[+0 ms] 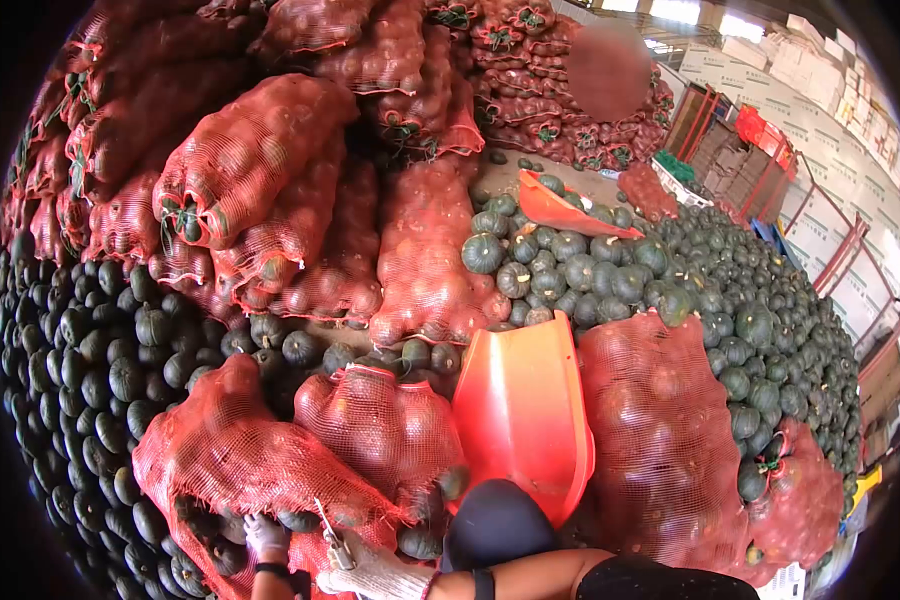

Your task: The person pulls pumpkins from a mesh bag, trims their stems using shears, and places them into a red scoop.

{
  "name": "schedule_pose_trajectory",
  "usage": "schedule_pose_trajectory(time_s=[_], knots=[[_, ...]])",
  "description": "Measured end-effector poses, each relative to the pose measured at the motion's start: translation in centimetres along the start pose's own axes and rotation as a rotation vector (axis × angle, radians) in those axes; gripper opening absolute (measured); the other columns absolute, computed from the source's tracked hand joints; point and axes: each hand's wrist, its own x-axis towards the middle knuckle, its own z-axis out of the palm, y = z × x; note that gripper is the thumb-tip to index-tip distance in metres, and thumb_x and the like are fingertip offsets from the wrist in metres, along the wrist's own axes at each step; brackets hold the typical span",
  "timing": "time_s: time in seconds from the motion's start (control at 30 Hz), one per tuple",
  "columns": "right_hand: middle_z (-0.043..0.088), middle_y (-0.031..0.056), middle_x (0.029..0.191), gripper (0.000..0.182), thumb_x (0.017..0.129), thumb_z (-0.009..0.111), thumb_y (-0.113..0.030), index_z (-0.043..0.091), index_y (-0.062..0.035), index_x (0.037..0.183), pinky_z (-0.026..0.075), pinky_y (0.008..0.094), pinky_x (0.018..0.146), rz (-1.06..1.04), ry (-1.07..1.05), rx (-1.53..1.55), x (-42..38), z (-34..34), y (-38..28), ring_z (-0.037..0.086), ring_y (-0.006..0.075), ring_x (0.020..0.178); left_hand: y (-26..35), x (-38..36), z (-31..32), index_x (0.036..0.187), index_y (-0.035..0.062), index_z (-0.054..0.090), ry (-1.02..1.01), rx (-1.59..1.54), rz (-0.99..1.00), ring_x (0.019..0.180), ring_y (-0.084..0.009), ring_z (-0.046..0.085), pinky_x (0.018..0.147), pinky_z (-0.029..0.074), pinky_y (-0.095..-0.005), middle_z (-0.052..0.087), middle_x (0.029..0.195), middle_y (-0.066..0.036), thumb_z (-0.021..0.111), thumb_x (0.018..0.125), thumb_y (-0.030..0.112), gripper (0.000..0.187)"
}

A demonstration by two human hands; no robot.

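A red mesh bag of dark green squash lies tilted in front of me, its lower side open with several squash showing. My left hand, in a white glove, is at the edge of this opening, its fingers closed against the netting beside a squash. Close to its right, my gloved right hand is closed around a metal hand tool that looks like shears. The tool's thin pointed end reaches up against the netting. Behind stands another filled mesh bag.
An orange plastic scoop stands beside my knee. Full mesh bags lie to the right, and others are stacked behind. Loose squash cover the left floor and pile up at right. Another orange scoop lies farther back.
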Motion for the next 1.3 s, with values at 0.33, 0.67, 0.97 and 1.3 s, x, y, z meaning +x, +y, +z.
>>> schedule_pose_trajectory(time_s=[0.33,0.67,0.97,1.3], knots=[[0.043,0.0015,0.068,0.015,0.081,0.067,-0.007,0.052,-0.0064,0.086,0.044,0.0327,0.061,0.481,-0.333,0.633,-2.0,-1.0,-0.7,0.050,0.0114,0.067,-1.2,-12.8,-6.4,0.120,0.0039,0.063,-0.111,-1.473,-0.252,0.098,-0.0178,0.065,0.087,0.055,-0.0334,0.067,0.110,-0.006,0.072,0.088,0.034,0.045],[0.062,0.0128,0.096,0.055,0.082,0.067,-0.010,0.046,-0.0063,0.133,0.055,0.0416,0.077,0.305,-0.448,0.420,-4.2,-1.7,-8.0,0.066,0.0289,0.084,4.0,-32.3,-13.1,0.143,0.0139,0.048,-0.064,-2.652,-0.251,0.130,-0.0354,0.052,0.098,0.050,-0.0573,0.052,0.144,-0.012,0.043,0.092,0.072,0.078],[0.059,0.0176,0.097,0.055,0.080,0.067,-0.023,0.050,-0.0073,0.131,0.053,0.0492,0.071,-0.266,-0.537,-0.219,-7.4,0.2,-11.1,0.063,0.0379,0.084,4.4,-32.6,-13.4,0.136,0.0047,0.050,0.323,-2.619,0.168,0.126,-0.0290,0.051,0.114,0.034,-0.0445,0.055,0.134,-0.013,0.057,0.095,0.051,0.062],[0.060,0.0192,0.097,0.054,0.081,0.063,-0.023,0.051,-0.0058,0.130,0.053,0.0510,0.073,-0.141,-0.612,-0.211,-7.8,1.5,-12.0,0.063,0.0388,0.085,3.6,-33.1,-12.2,0.138,0.0163,0.040,0.456,-2.401,0.028,0.120,-0.0255,0.054,0.102,0.047,-0.0433,0.054,0.130,-0.009,0.061,0.096,0.035,0.051]])
